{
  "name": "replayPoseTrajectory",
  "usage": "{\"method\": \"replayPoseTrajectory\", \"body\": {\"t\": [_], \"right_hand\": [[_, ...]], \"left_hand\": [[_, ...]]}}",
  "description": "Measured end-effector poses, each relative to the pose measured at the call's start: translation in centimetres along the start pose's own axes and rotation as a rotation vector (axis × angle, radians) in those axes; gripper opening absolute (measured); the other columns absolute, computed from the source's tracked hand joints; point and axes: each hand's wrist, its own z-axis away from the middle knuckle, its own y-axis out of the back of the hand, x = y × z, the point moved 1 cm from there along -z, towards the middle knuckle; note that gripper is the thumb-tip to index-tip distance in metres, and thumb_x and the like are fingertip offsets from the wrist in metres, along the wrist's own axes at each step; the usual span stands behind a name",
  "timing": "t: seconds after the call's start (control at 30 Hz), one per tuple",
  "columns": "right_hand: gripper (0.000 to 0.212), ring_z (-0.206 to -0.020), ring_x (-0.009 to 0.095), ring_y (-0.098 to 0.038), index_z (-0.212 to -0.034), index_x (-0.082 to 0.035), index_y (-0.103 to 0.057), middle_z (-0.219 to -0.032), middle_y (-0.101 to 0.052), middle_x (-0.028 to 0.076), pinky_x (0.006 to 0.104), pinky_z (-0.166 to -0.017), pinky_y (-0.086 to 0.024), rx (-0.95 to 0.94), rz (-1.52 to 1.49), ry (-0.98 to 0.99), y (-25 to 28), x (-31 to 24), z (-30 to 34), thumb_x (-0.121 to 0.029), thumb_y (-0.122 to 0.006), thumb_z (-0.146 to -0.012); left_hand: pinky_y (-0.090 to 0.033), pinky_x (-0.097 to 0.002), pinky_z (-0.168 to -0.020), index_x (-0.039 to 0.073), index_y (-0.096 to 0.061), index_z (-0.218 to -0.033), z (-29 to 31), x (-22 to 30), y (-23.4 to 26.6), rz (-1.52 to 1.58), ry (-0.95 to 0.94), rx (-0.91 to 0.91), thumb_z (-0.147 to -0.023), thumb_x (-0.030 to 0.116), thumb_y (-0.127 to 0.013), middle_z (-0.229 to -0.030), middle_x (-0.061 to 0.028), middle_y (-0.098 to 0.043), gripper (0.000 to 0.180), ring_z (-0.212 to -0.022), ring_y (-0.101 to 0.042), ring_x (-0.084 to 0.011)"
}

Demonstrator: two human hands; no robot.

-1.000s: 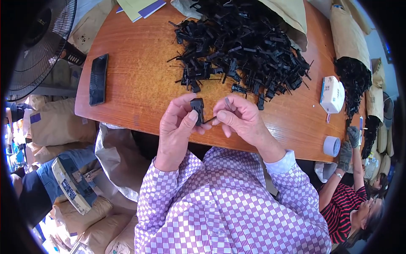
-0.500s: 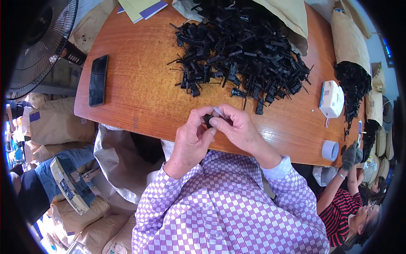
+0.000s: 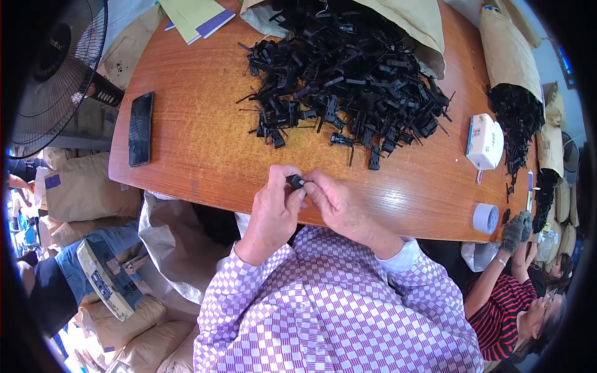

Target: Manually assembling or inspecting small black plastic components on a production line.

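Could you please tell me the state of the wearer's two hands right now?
Left hand: closed, holding a black part.
Right hand: closed, at that part; what it pinches cannot be told.

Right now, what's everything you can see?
table: one, brown, centre
pieces: uncountable, black, heaped on table
phone: one, black, table's left
papers: several, yellow-purple, table's far edge
packet: one, white, table's right
tape roll: one, whitish, table's right
paper sacks: several, brown, both sides
fan: one, black, left
other people: at least two, one red-striped, right
sleeves: two, purple-white checked, below
left hand: one, bare, holding a small piece
right hand: one, bare, fingertips at that piece
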Motion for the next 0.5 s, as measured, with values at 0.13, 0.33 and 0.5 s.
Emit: {"method": "replayPoseTrajectory", "body": {"t": [0.13,0.33,0.5], "right_hand": [[0.016,-0.065,0.022,-0.061,-0.099,-0.004,-0.054,-0.072,-0.057,0.011,0.0323,-0.057,-0.046,0.016,0.001,-0.002,-1.4,-0.3,-0.5,-0.019,-0.049,-0.098],[0.027,-0.057,0.018,-0.059,-0.101,-0.004,-0.055,-0.073,-0.06,0.012,0.032,-0.053,-0.048,-0.087,0.61,0.083,2.8,-1.3,-2.4,-0.029,-0.059,-0.091],[0.035,-0.058,0.019,-0.061,-0.103,-0.003,-0.055,-0.072,-0.061,0.009,0.0298,-0.052,-0.048,0.097,1.125,0.178,6.9,1.2,-4.4,-0.032,-0.065,-0.085]], "left_hand": [[-0.049,-0.0402,-0.059,0.003,-0.046,-0.106,0.6,-0.1,0.2,-0.171,-0.059,0.168,-0.085,-0.001,-0.058,-0.081,-0.0172,-0.059,0.025,-0.066,-0.061,-0.0354],[-0.047,-0.0349,-0.053,0.004,-0.053,-0.096,4.6,-0.1,5.4,-0.533,0.052,0.262,-0.082,0.001,-0.061,-0.069,-0.0149,-0.057,0.016,-0.057,-0.059,-0.0292],[-0.046,-0.04,-0.06,0.005,-0.054,-0.106,9.3,-2.6,11.0,-1.029,0.182,0.031,-0.082,0.006,-0.059,-0.091,-0.0157,-0.06,0.025,-0.074,-0.06,-0.0345]]}}
